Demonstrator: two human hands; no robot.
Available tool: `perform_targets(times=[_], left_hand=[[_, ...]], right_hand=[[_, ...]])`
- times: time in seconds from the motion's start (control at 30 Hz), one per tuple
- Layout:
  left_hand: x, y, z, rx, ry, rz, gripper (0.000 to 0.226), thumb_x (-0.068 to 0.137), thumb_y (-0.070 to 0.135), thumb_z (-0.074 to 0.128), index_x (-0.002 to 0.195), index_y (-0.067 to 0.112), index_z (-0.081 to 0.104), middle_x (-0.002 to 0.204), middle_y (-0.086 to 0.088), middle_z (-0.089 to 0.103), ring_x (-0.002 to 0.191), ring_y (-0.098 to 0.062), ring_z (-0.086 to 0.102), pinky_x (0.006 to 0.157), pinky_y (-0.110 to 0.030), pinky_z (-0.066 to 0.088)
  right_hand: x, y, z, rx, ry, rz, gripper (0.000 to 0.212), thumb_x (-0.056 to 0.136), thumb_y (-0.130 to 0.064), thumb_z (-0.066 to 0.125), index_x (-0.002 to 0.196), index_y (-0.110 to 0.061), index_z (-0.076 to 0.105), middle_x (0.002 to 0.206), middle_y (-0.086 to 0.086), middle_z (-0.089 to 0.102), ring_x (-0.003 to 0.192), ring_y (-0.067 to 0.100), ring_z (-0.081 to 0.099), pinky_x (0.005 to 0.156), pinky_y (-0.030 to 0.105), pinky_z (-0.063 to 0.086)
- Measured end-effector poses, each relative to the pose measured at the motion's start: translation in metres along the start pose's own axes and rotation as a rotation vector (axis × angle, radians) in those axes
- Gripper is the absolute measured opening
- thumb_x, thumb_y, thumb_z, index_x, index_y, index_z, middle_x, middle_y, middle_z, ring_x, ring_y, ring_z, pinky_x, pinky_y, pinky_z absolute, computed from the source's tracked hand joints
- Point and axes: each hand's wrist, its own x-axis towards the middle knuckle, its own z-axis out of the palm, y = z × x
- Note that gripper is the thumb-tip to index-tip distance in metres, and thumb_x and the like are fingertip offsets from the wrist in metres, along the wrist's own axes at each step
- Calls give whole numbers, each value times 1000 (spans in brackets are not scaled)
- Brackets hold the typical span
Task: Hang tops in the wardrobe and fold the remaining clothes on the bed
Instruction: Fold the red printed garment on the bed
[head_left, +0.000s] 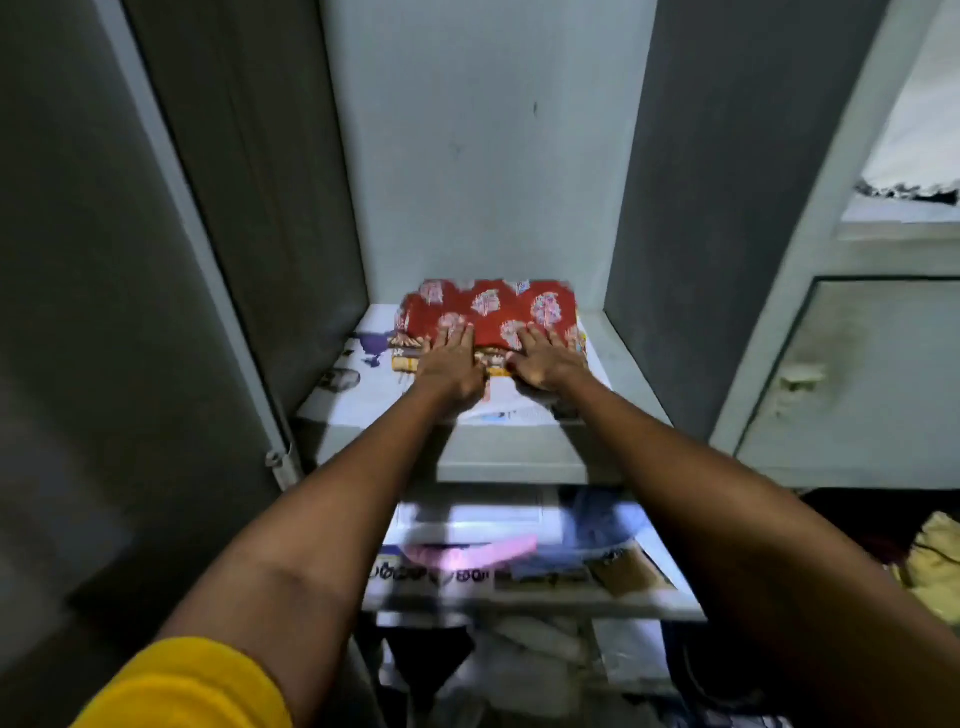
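Note:
A folded red garment with pale floral print and a yellow patterned border lies on a grey wardrobe shelf lined with newspaper. My left hand rests flat on the garment's near edge, fingers straight. Beside it, my right hand lies flat on the same edge, fingers spread. Both arms stretch forward into the wardrobe compartment. The garment's near border is partly hidden under my hands.
The open grey wardrobe door stands at the left, and a second section with a closed panel at the right. A lower shelf holds newspaper, a pink cloth and a blue cloth. Yellow fabric shows at far right.

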Motion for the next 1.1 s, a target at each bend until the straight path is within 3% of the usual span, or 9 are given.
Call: perform_targets(times=[0.1, 0.17, 0.37, 0.53, 0.63, 0.77, 0.93, 1.1], left_hand=[[-34, 17, -11, -175, -101, 15, 57, 92, 36, 51, 140, 7, 37, 148, -16, 32, 131, -33, 36, 108, -43, 33], [-63, 32, -16, -258, -137, 6, 50, 92, 31, 54, 134, 6, 44, 140, -17, 44, 122, -32, 46, 100, -38, 41], [-143, 73, -15, -171, -198, 120, 31, 92, 22, 54, 115, 1, 59, 119, -18, 61, 110, -30, 56, 91, -35, 46], [-197, 112, -3, -33, -73, 310, 29, 90, 22, 54, 110, 2, 59, 120, -20, 57, 114, -32, 51, 91, -35, 39], [-229, 143, 16, -60, -152, 423, 29, 88, 20, 53, 110, 2, 59, 119, -21, 58, 112, -33, 53, 86, -35, 40], [-277, 176, 49, -82, -289, 470, 34, 90, 19, 52, 119, 3, 57, 126, -19, 56, 115, -31, 52, 87, -33, 41], [-329, 230, 85, -44, -455, 568, 29, 90, 26, 55, 109, 4, 56, 116, -19, 59, 108, -33, 56, 82, -35, 45], [-378, 324, 104, -35, -543, 753, 33, 91, 25, 55, 117, 5, 55, 119, -16, 58, 107, -33, 56, 84, -37, 47]], right_hand=[[-33, 3, -6, 217, -59, -31, 47, 100, -33, 36, 142, -13, 36, 148, 12, 37, 130, 29, 40, 104, 38, 32], [-60, 8, -8, 302, -51, -51, 40, 97, -31, 44, 134, -16, 47, 138, 12, 50, 121, 31, 50, 95, 34, 40], [-148, 38, -8, 198, 74, -32, 36, 97, -26, 46, 127, -8, 51, 134, 17, 51, 120, 32, 49, 95, 34, 40], [-237, 72, 12, 173, 119, 74, 27, 93, -20, 50, 114, -5, 58, 123, 22, 57, 112, 35, 54, 88, 36, 44], [-293, 94, 25, 104, 156, 141, 28, 93, -17, 47, 116, -4, 56, 123, 22, 57, 113, 36, 54, 87, 37, 43], [-363, 120, 51, 55, 8, 264, 37, 94, -22, 49, 128, -6, 50, 132, 20, 52, 121, 33, 50, 96, 36, 40], [-451, 166, 77, 89, -169, 397, 39, 92, -24, 54, 122, -1, 49, 127, 21, 54, 114, 34, 52, 91, 38, 46], [-556, 229, 77, 130, -136, 626, 42, 92, -25, 54, 126, -2, 50, 131, 20, 51, 118, 35, 50, 95, 40, 45]])
